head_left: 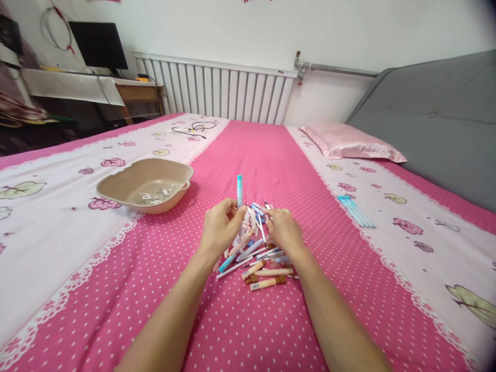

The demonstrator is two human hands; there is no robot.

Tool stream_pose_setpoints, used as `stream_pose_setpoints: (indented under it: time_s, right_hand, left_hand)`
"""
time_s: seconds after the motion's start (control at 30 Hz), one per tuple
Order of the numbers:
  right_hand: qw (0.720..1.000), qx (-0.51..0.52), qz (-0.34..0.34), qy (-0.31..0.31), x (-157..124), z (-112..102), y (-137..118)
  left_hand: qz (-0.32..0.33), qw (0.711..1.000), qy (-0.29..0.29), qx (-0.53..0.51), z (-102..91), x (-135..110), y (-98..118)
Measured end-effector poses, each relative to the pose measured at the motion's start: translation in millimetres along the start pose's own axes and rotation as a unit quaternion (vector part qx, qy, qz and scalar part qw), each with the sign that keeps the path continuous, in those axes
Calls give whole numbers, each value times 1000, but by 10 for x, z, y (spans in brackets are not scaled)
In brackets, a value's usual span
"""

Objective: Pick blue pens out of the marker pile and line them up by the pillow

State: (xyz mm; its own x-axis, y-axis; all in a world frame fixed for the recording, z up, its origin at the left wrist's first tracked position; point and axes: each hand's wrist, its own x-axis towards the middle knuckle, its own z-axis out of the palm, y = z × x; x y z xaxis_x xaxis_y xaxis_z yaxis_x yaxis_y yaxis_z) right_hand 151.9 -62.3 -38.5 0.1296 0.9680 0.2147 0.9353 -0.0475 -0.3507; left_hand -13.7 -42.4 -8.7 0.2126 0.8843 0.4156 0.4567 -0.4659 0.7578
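Observation:
My left hand (222, 227) is closed around a pen (239, 188) with a light blue cap, held upright over the pile. Lower down, the fingers hide part of its body. A heap of loose pens and pen parts (253, 243), white, blue, pink and tan, lies on the bed between my hands. My right hand (284, 230) rests at the heap's right side, its fingers curled in near some thin sticks; what they hold, if anything, is hidden. Several tan pen pieces with brown ends (267, 283) lie at the near edge of the heap.
A beige basin (116, 183) with small white pieces inside stands to the left. Several light blue pens (355, 211) lie in a row on the right. Beyond are a black cable (203, 125), a pink pillow (349, 140), a radiator (220, 85) and a grey headboard (434, 113).

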Motion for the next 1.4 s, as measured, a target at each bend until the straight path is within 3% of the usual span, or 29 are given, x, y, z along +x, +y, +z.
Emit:
stream_pose_setpoints:
  time_s: [0.2, 0.43, 0.7, 1.23, 1.4]
  right_hand:
    - [998, -50, -22, 4, 19, 153, 36]
    - [999, -39, -22, 15, 19, 167, 51]
    - [993, 103, 44, 23, 31, -19, 2]
    - [980, 188, -14, 71, -1, -170, -36]
    - [958, 250, -53, 134, -42, -296, -120]
  left_hand:
    - [-1, 1000, -13, 14, 13, -8, 29]
    - [0, 1000, -20, 20, 16, -15, 29]
    - [19, 999, -8, 41, -21, -7, 44]
    - [21, 999, -1, 47, -30, -5, 11]
    - [23, 999, -6, 49, -9, -7, 20]
